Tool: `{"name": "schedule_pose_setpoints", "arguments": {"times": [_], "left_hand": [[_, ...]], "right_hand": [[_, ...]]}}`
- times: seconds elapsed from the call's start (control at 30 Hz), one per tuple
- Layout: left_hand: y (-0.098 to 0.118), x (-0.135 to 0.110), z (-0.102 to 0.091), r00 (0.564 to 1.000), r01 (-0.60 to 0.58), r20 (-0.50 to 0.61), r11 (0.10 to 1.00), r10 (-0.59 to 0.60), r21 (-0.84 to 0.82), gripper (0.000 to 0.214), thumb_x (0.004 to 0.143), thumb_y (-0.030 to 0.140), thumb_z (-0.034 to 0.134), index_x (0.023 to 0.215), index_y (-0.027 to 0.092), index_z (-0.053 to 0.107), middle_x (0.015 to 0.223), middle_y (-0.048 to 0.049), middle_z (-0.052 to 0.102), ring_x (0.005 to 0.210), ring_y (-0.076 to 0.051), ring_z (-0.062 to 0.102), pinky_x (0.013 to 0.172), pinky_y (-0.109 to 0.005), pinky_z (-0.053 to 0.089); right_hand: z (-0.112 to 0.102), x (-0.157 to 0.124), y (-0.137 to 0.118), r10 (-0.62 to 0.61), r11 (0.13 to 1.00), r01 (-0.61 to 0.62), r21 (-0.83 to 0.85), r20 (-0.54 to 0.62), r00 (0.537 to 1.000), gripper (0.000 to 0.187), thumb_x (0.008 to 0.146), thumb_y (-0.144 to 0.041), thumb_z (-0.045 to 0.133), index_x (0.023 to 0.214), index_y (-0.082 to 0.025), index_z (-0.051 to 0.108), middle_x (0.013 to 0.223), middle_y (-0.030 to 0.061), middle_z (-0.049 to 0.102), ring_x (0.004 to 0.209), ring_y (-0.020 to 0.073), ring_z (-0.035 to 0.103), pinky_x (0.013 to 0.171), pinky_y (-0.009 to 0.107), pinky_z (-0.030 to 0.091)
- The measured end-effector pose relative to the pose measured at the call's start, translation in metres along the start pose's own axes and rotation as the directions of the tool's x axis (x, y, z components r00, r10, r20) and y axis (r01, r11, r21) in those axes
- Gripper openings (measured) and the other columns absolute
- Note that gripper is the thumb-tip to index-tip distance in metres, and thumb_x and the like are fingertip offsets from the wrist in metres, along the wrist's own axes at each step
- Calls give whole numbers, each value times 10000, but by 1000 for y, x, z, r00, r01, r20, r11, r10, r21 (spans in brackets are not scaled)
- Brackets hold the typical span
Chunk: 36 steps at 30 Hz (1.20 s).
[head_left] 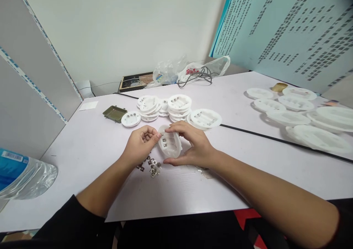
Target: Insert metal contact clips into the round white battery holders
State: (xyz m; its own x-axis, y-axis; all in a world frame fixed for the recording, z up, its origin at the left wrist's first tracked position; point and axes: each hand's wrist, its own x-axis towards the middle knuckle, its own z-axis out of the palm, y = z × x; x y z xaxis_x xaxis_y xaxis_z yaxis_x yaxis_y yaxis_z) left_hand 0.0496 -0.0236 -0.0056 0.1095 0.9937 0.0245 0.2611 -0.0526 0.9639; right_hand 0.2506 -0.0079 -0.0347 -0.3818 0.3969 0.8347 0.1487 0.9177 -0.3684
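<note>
My right hand grips an oval white plastic battery housing between thumb and fingers, tilted up off the table. Small metal plates sit in slots along its left side. At the upper left edge of the housing, the thumb and forefinger of my left hand are pinched on a small metal battery contact, mostly covered by the fingertips. Below the hands lies a loose heap of metal contacts, partly hidden by my left hand. Just beyond are stacks of similar white housings, several with metal pieces fitted.
More white housings lie at the right, beyond a black strip crossing the table. A green tray sits at the left back. A large water bottle lies at the left edge. Plastic bags and a dark cable are against the wall.
</note>
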Motion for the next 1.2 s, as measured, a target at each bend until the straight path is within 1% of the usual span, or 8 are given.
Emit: {"name": "schedule_pose_setpoints", "arguments": {"times": [0.13, 0.33, 0.47, 0.6, 0.73, 0.83, 0.97, 1.2], "left_hand": [[1, 4, -5, 995, -20, 97, 995, 29, -94, 444, 704, 518, 859, 803, 173, 597, 722, 24, 563, 653, -105, 497, 612, -226, 416], [-3, 7, -10, 972, 79, 236, 956, -10, -283, 540, 658, 539, 917, 876, 179, 579, 744, 26, 587, 621, -98, 538, 611, -237, 444], [-6, 8, -12, 950, 125, 314, 927, -8, -354, 543, 661, 547, 922, 887, 180, 593, 721, 19, 614, 602, -102, 543, 584, -234, 432], [-6, 10, -17, 947, 160, 320, 919, -39, -361, 537, 642, 519, 943, 879, 177, 602, 751, 7, 648, 630, -107, 584, 630, -240, 460], [-8, 11, -19, 957, 149, 286, 916, -40, -373, 494, 630, 469, 958, 853, 166, 637, 735, 3, 659, 640, -109, 598, 635, -239, 468], [-10, 10, -17, 970, 135, 242, 902, -35, -409, 485, 593, 435, 977, 818, 158, 650, 696, 10, 660, 632, -100, 600, 637, -227, 477], [-11, 9, -13, 972, 131, 235, 880, -23, -456, 490, 566, 411, 987, 771, 154, 624, 670, 13, 666, 591, -98, 609, 598, -226, 500], [-11, 8, -8, 971, 97, 240, 895, 11, -435, 509, 596, 434, 961, 761, 175, 555, 617, 48, 610, 465, -90, 567, 456, -220, 486]], "right_hand": [[-1, -1, 1, 42, 998, -41, 46, -7, 999, 692, 712, -472, 912, 1273, -234, 582, 1074, 84, 701, 928, 229, 685, 723, 341, 587], [1, -5, 2, 148, 972, -141, 187, -24, 989, 755, 653, -520, 933, 1280, -259, 603, 1132, 80, 704, 1014, 248, 688, 775, 344, 594], [1, -6, 3, 223, 934, -208, 289, -20, 975, 771, 638, -511, 944, 1285, -266, 605, 1164, 75, 696, 1060, 255, 688, 890, 379, 592], [-2, -5, 4, 230, 910, -217, 354, 7, 973, 798, 648, -459, 955, 1321, -262, 575, 1232, 88, 680, 1143, 266, 676, 984, 407, 572], [-3, -4, 3, 240, 900, -230, 371, 20, 971, 800, 646, -458, 956, 1316, -258, 567, 1227, 93, 680, 1149, 284, 680, 999, 439, 576], [-3, -3, 1, 235, 903, -218, 369, 0, 972, 778, 643, -454, 958, 1294, -264, 576, 1203, 81, 686, 1132, 280, 684, 993, 440, 579], [-3, -3, -1, 242, 914, -229, 336, 4, 970, 786, 622, -469, 960, 1278, -250, 585, 1189, 91, 695, 1099, 291, 695, 971, 451, 590], [0, -2, 0, 122, 956, -111, 271, -24, 992, 769, 646, -495, 941, 1301, -271, 606, 1109, 68, 706, 993, 252, 699, 852, 389, 604]]}}
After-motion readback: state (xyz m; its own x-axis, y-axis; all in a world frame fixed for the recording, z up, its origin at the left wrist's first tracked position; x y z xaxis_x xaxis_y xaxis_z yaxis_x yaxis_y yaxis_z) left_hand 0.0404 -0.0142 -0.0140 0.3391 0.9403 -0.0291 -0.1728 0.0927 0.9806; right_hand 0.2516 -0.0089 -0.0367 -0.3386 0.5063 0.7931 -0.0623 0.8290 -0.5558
